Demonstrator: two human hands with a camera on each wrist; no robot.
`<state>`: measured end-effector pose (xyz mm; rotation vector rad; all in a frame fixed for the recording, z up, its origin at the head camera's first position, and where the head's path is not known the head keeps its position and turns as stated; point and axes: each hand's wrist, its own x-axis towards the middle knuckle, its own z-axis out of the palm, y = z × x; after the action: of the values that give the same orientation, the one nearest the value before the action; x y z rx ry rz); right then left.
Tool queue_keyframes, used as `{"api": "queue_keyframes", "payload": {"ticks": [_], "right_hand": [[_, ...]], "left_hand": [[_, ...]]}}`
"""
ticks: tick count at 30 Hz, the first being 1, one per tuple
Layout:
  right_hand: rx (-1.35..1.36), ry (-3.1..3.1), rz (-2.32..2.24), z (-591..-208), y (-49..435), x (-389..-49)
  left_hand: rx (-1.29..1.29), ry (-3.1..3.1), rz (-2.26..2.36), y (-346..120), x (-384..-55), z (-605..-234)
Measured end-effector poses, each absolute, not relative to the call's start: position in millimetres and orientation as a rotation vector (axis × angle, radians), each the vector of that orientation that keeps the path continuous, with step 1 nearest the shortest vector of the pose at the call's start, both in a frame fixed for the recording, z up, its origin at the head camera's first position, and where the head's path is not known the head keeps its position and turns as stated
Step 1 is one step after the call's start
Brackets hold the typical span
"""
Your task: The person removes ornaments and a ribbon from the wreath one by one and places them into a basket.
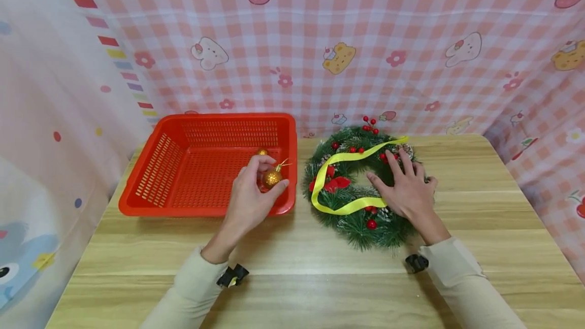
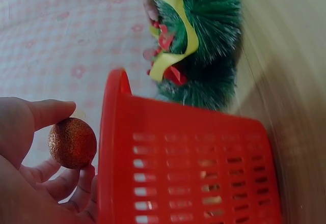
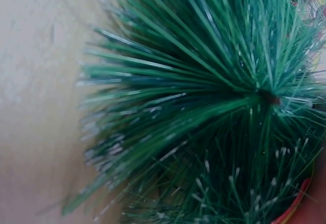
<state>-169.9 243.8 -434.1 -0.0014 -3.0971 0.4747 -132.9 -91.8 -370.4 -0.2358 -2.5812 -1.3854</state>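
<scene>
Between thumb and fingers, my left hand (image 1: 249, 198) holds a glittery gold Christmas bauble (image 1: 272, 177) with a thin gold hanging loop, over the right end of a red plastic basket (image 1: 210, 211). The left wrist view shows the bauble (image 2: 73, 143) pinched beside the basket's rim (image 2: 108, 127). My right hand (image 1: 408, 192) rests with spread fingers on the right side of a green Christmas wreath (image 1: 361, 236). A yellow ribbon (image 1: 340, 210) curves loosely over the wreath and runs up to this hand. Close by, wreath needles (image 3: 204, 81) fill the right wrist view, with the hand mostly hidden.
Another gold bauble (image 1: 262, 152) lies in the basket near its right wall. Red berries (image 1: 371, 224), pinecones and a red bow (image 1: 337, 184) decorate the wreath. Basket and wreath stand side by side on a wooden table (image 1: 292, 288), with a pink checked curtain (image 1: 283, 29) behind.
</scene>
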Motion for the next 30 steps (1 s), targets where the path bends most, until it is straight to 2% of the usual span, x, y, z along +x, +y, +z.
{"api": "queue_keyframes", "payload": {"ticks": [12,30], "right_hand": [[-0.001,-3.093,0.478,-434.1,243.5,-169.6],[-0.019,-3.091,0.469,-433.6,242.6,-169.5]], "left_hand": [[-0.106,-2.669,-1.341,-111.8,-142.6,-374.3],[-0.07,-2.714,-1.324,-121.3,-149.1,-376.5]]}}
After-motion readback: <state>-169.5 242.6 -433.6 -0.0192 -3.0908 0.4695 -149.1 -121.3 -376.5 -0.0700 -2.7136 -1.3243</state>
